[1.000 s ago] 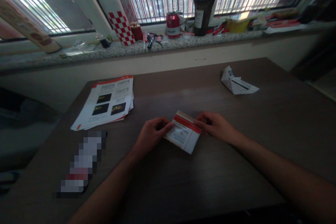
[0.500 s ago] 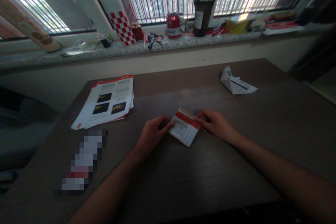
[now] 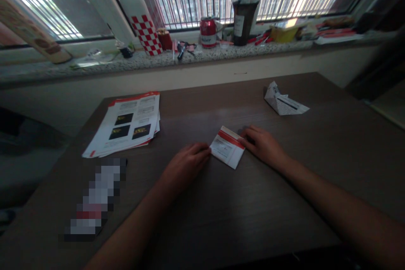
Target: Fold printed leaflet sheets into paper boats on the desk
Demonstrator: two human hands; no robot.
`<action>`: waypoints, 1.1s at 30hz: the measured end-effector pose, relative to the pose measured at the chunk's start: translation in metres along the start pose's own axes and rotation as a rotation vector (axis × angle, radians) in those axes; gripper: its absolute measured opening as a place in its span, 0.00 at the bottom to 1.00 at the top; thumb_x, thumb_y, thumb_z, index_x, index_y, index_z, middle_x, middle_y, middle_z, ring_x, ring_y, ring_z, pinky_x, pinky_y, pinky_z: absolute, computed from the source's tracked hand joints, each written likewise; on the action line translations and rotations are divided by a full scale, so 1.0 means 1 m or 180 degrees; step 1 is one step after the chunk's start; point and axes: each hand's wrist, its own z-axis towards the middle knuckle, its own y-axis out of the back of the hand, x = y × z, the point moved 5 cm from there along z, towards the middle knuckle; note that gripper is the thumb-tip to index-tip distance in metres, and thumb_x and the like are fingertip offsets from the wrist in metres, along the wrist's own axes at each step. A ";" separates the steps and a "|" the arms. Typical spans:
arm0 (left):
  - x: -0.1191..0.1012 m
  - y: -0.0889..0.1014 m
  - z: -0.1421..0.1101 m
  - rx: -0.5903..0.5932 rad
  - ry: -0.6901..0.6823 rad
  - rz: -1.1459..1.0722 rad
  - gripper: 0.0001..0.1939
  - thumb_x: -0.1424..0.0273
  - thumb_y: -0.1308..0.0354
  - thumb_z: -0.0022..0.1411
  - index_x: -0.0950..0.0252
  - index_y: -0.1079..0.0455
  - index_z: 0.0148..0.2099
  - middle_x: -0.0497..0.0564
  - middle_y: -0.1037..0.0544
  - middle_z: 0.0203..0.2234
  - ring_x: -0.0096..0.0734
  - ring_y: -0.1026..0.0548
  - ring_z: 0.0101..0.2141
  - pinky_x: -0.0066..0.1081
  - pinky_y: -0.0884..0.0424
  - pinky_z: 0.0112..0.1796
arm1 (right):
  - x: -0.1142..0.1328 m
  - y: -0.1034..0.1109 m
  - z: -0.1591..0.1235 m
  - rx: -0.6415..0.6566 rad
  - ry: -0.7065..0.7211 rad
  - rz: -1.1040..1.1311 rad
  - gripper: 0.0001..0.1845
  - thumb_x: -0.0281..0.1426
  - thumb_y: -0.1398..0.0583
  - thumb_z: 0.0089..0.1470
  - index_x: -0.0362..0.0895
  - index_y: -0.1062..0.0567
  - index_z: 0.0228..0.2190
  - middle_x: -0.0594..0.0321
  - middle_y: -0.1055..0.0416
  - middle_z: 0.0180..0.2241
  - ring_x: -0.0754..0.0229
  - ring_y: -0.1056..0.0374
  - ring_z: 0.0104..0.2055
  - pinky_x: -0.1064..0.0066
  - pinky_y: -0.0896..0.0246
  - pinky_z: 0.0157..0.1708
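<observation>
1. Folded paper [image 3: 227,147]: white with a red band, sits mid-table between both hands, tilted corner-on to us. We can't tell if it lies flat or is slightly raised.
2. Left hand [image 3: 186,162]: fingers close together, nearly straight, tips at the paper's left corner. Thumb isn't clear, so we can't tell whether it pinches or only touches.
3. Right hand [image 3: 265,145]: thumb over the right end of the red band, fingers curled behind that edge; we read a light pinch, little gap.
4. Progress: we judge several folds done, since the piece is a compact, four-sided packet, much smaller than the stacked sheets. No finished figure in hand yet; we'd guess shaping remains, number of folds unclear.
5. Folded paper figure [image 3: 286,103]: at the far right of the table [image 3: 221,215], peaked at one end, apart from both hands; looks complete to us.
6. Paper stack [image 3: 134,120]: far left, printed sheets, untouched.
7. Pixelated object [image 3: 99,192]: near left, we can't identify it.
8. Windowsill [image 3: 218,52] behind: checkered bottle [image 3: 147,33], red can [image 3: 208,31], dark cup [image 3: 243,23].
</observation>
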 end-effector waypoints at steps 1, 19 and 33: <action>-0.001 -0.001 0.000 0.0078 -0.0011 0.0054 0.16 0.72 0.46 0.74 0.60 0.23 0.59 0.58 0.22 0.56 0.48 0.23 0.54 0.47 0.27 0.56 | -0.001 -0.001 0.000 0.0003 0.0013 -0.0013 0.08 0.34 0.40 0.68 0.45 0.24 0.37 0.57 0.28 0.37 0.53 0.30 0.39 0.63 0.38 0.41; -0.002 0.003 -0.011 0.0725 -0.0057 0.0808 0.23 0.67 0.47 0.75 0.61 0.33 0.70 0.56 0.32 0.68 0.49 0.33 0.66 0.50 0.36 0.65 | -0.003 -0.007 0.001 -0.0088 0.0283 -0.0121 0.09 0.34 0.41 0.70 0.46 0.22 0.46 0.55 0.27 0.43 0.51 0.28 0.45 0.60 0.33 0.45; -0.016 -0.024 -0.012 0.0716 -0.0076 0.0833 0.32 0.57 0.53 0.79 0.65 0.49 0.77 0.57 0.44 0.74 0.45 0.41 0.71 0.47 0.44 0.69 | 0.003 -0.005 0.004 -0.0223 0.0438 -0.0355 0.15 0.34 0.45 0.71 0.44 0.20 0.50 0.51 0.25 0.45 0.48 0.27 0.47 0.54 0.29 0.48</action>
